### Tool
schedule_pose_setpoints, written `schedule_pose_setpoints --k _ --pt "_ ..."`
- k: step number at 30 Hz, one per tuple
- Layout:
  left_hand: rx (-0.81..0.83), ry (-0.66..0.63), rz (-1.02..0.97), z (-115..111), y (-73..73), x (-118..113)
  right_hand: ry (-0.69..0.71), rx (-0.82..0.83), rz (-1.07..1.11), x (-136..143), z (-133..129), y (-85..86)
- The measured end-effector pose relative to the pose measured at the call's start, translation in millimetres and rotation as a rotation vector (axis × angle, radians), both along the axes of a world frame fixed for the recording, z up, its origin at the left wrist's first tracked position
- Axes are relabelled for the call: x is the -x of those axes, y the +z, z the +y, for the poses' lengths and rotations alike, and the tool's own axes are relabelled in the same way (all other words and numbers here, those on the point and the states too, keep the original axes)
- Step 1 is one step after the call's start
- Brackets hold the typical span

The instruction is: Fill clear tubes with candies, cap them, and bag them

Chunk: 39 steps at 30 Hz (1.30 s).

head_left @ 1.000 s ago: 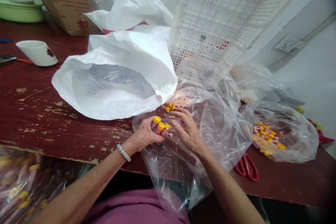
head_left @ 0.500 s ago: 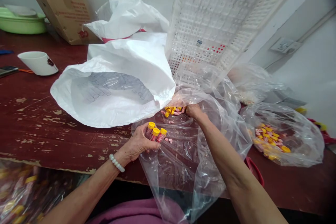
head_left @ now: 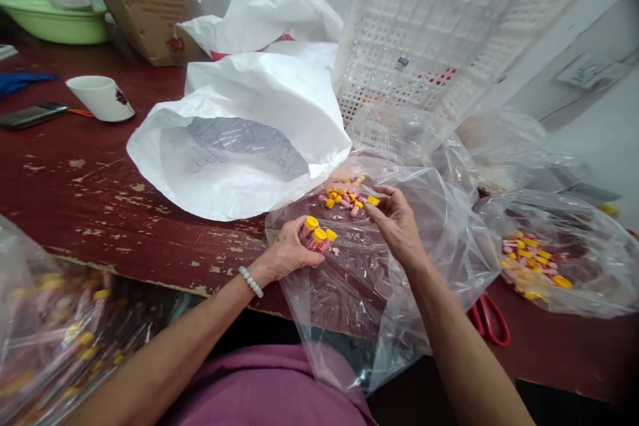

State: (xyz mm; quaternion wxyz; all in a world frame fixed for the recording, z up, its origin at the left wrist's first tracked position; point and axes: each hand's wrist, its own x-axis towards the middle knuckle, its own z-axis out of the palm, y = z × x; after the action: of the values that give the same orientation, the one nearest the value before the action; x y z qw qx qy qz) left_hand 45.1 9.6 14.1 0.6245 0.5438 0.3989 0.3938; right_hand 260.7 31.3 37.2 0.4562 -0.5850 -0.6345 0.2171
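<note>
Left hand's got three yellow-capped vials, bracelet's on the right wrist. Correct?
No, wrong wrist: the head view shows the bracelet on the left one. Left hand with three yellow-capped vials stands.

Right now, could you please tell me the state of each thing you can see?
Left hand: closed around small bottles
Small bottles: capped
Right hand: fingers pinching a yellow cap
Front white sack: open, clear tubes inside
Cup: upright
Crate: tilted
Scissors: blades hidden, cannot tell whether open
</note>
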Motion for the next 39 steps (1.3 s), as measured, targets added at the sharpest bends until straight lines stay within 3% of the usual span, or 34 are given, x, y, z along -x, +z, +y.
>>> schedule_pose_setpoints --k 3,7,11,17,22,26,29,33,39 --pt "-0.018 -0.031 0.013 -2.3 0.6 -4.9 0.179 -0.027 0.263 43.7 -31.9 5.1" --pt "-0.083 -0.062 0.026 -4.4 -4.0 -8.7 0.166 -0.142 0.017 74.4 -52.4 8.3" --pt "-0.035 -0.058 0.009 -6.9 -6.9 -5.8 0.23 -0.252 -0.17 67.1 -52.7 13.3" --pt "-0.039 -0.031 0.008 -5.8 1.7 -2.3 0.444 -0.164 -0.326 59.7 -48.9 15.8" --pt "0.019 -0.002 -0.142 -3.3 3.8 -2.9 0.384 -0.196 -0.361 64.0 -51.9 12.2" --pt "0.114 -0.008 -0.28 -8.2 -2.5 -1.4 0.493 -0.188 -0.553 72.6 -50.2 4.9" --pt "0.182 0.012 -0.368 -11.4 -2.0 4.6 0.52 -0.174 -0.494 78.2 -46.5 3.7" --pt "0.248 0.036 -0.401 -12.6 5.5 19.0 0.455 -0.197 -0.357 81.0 -43.6 5.8" --pt "0.378 0.157 -0.486 -27.2 10.8 33.3 0.552 -0.252 -0.509 104.3 -50.2 -4.2"
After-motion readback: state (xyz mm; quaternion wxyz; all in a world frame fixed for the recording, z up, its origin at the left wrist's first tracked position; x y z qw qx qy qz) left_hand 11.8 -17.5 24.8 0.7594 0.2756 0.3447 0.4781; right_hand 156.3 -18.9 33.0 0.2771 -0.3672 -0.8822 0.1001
